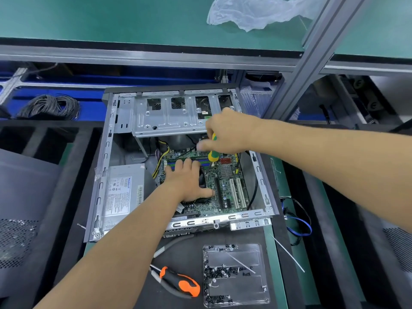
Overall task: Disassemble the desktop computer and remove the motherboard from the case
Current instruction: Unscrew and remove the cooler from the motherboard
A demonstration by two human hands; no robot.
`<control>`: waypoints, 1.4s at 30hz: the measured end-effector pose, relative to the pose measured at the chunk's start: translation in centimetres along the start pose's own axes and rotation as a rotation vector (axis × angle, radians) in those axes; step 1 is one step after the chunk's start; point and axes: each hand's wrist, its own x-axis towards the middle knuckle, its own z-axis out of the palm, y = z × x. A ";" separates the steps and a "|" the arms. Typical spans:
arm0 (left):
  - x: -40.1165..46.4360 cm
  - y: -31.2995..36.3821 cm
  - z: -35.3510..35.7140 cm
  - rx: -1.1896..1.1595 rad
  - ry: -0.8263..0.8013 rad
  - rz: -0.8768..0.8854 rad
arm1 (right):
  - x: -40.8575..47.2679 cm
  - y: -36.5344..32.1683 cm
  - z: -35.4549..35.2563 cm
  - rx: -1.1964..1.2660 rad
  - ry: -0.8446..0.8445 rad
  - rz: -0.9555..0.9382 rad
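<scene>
- Green work surface [111, 18] spans the top of the frame, edged by an aluminium rail [133, 55].
- Crumpled clear plastic bag [256, 12] lies on it, upper centre.
- Grey aluminium post [312, 54] runs diagonally at upper right.
- Blue shelf [93, 108] below the rail carries coiled dark cable [49, 107], left.
- Black foam mat [66, 175] covers the lower bench.
- Lighting is even and bright.
</scene>
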 end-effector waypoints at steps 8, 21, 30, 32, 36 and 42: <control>0.1 -0.1 0.1 -0.002 0.001 0.007 | 0.3 -0.4 -1.7 -0.166 -0.280 0.129; 0.3 -0.2 0.4 -0.013 0.005 -0.003 | 0.0 -0.9 0.1 0.055 -0.002 0.190; 0.3 -0.2 0.5 -0.017 0.010 0.012 | -0.2 0.2 -1.9 -0.207 -0.233 -0.147; 0.4 -0.2 0.5 -0.016 -0.004 0.008 | -0.3 0.2 -1.8 -0.155 -0.206 -0.053; 0.4 -0.3 0.5 -0.020 0.012 0.011 | 0.0 -0.4 -1.4 -0.350 -0.221 -0.041; 0.4 -0.2 0.5 -0.025 0.013 0.015 | -0.3 -1.5 -1.5 -0.503 -0.144 -0.281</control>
